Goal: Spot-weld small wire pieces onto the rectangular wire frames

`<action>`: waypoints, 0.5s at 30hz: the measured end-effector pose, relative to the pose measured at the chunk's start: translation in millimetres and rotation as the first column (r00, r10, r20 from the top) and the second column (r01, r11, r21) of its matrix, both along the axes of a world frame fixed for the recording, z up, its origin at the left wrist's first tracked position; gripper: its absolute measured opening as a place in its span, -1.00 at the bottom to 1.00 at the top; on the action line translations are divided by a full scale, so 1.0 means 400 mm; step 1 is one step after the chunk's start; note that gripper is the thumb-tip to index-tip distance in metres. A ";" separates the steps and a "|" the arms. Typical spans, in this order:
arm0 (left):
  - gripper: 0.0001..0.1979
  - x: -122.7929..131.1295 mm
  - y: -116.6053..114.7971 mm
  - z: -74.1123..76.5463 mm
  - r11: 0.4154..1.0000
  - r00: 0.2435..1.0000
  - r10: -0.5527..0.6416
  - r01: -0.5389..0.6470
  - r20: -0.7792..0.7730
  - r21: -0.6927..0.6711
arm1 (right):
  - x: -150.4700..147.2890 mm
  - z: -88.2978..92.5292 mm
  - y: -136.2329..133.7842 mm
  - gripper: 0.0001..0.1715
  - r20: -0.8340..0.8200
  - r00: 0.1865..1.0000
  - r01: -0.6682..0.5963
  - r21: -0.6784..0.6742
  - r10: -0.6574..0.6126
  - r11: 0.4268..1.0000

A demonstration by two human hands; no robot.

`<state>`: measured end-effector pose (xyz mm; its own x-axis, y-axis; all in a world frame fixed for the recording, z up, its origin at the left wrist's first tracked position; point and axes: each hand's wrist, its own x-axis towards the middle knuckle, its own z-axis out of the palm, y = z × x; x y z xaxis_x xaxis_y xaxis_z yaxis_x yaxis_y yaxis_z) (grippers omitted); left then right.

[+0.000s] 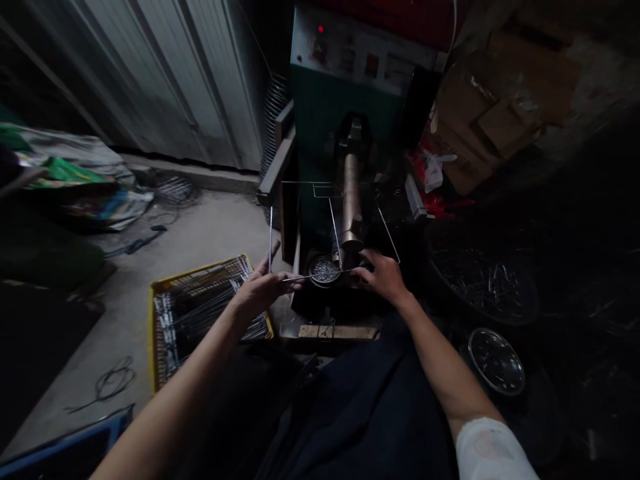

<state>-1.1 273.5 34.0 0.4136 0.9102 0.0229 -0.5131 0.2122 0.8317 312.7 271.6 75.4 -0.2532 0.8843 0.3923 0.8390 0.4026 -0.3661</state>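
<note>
My left hand (pixel 263 285) pinches a bent wire frame (pixel 330 213) at its left end, fingers closed on the thin wire. My right hand (pixel 383 275) grips the same frame at its right side, low by the machine's base. The frame runs under the brass-coloured cylinder (pixel 351 193) of a green machine (pixel 345 87), beside a small round dish of metal bits (pixel 325 270).
A yellow crate (pixel 200 313) of wire pieces lies on the floor at the left. A dark basin of metal parts (pixel 483 283) and a shiny round bowl (pixel 496 360) sit at the right. Cardboard boxes (pixel 500 113) stand behind. Cables lie on the floor.
</note>
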 end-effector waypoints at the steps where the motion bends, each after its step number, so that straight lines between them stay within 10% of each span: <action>1: 0.05 0.000 0.002 0.002 1.000 1.000 -0.001 0.001 -0.002 0.002 | 0.000 0.000 0.003 -0.52 -0.003 1.000 -0.001 0.004 0.001 1.000; 11: 0.02 -0.007 0.015 0.011 0.998 0.999 -0.035 0.036 -0.025 0.042 | 0.006 -0.006 0.001 -0.55 -0.065 0.997 -0.038 0.023 0.040 0.999; 15: 0.03 -0.013 0.012 0.014 0.997 0.997 -0.044 0.047 -0.059 0.055 | 0.067 -0.015 0.000 -0.41 -0.094 0.979 0.196 0.167 -0.182 0.966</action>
